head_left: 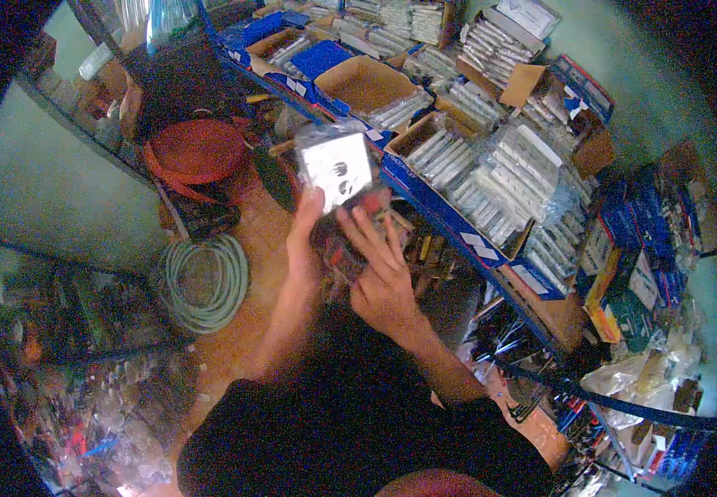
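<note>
A flat packet (337, 168), with a bright white card printed with dark shapes inside clear plastic, is held up in front of me. My left hand (303, 236) grips its lower left corner with the thumb on the front. My right hand (383, 277) is just below the packet's lower right edge, fingers stretched out and a little apart. Its fingertips come close to the packet; whether they touch it I cannot tell. Motion blurs both hands somewhat.
To the right, a blue-edged shelf (491, 269) carries open cardboard boxes (366, 85) and rows of packaged items (499, 186). On the left are a red basin (197, 153), a coiled pale hose (205, 283) on the floor and a heap of plastic-wrapped goods (101, 422).
</note>
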Motion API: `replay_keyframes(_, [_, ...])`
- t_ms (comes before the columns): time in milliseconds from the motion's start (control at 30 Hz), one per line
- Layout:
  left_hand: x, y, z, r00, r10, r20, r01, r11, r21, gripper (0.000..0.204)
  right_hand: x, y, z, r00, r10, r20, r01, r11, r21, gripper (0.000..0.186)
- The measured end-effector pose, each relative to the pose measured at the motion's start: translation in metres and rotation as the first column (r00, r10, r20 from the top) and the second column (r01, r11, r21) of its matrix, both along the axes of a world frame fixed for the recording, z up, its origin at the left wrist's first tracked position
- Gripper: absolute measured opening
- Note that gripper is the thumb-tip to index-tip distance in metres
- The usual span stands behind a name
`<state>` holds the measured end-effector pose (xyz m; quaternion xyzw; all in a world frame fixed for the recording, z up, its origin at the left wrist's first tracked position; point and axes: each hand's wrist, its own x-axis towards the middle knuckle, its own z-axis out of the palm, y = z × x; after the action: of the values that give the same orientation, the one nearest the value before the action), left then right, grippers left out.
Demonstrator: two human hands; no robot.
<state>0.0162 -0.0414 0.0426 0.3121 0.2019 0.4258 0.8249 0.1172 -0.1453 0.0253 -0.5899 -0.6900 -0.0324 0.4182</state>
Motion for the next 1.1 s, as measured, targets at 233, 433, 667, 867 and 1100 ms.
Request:
replay_keyframes(233, [-0.013, 0.016, 0.005, 0.910, 0.361, -0.205, -0.219, 0.837, 0.502, 0.045, 0.040, -0.048, -0.015, 0.633, -0.364, -0.683, -0.117, 0.828, -0.549, 0.038])
replay_keyframes(433, [0.015, -0.011, 0.005, 0.811, 0.441, -0.385, 0.362, 0.140, 0.922, 0.051, 0.045, -0.020, -0.002, 0.806, -0.090, -0.585, 0.049, 0.995, -0.085, 0.066])
replay_keyframes(667, [0.015, -0.013, -0.004, 0.848, 0.165, -0.504, 0.487, 0.131, 0.863, 0.086, 0.062, -0.012, -0.050, 0.152, -0.167, -0.974, 0.157, 0.977, -0.143, 0.043])
replay_keyframes(867, [-0.004, -0.032, -0.024, 0.678, -0.118, -0.725, 0.568, 0.710, 0.416, 0.097, 0.061, -0.007, -0.041, -0.183, 0.080, -0.980, 0.113, 0.992, 0.060, 0.054])
replay_keyframes(1100, [-0.047, -0.007, -0.091, 0.869, -0.178, -0.462, 0.272, 0.951, 0.144, 0.043, 0.067, -0.003, -0.013, -0.167, 0.359, -0.918, -0.093, 0.921, 0.377, 0.076])
